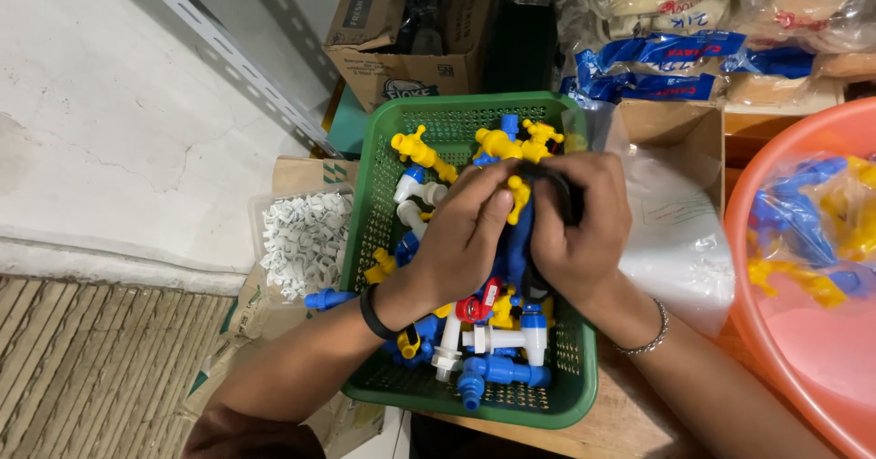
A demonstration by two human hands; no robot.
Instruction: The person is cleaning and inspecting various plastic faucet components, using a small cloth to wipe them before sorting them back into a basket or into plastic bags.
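Both my hands meet over a green plastic basket (383, 162) filled with several plastic taps in blue, yellow and white. My left hand (461, 235) pinches the yellow handle of a blue tap (516, 240), thumb on top. My right hand (579, 222) is wrapped around the same tap's body together with a black part; most of the tap is hidden by the fingers. A black band sits on my left wrist, a metal bracelet on my right.
A clear box of small white parts (304, 235) lies left of the basket. An orange tub (803, 267) with bagged taps stands at the right. Cardboard boxes (406, 35) and plastic bags (675, 67) crowd the back. A clear bag (680, 231) lies between basket and tub.
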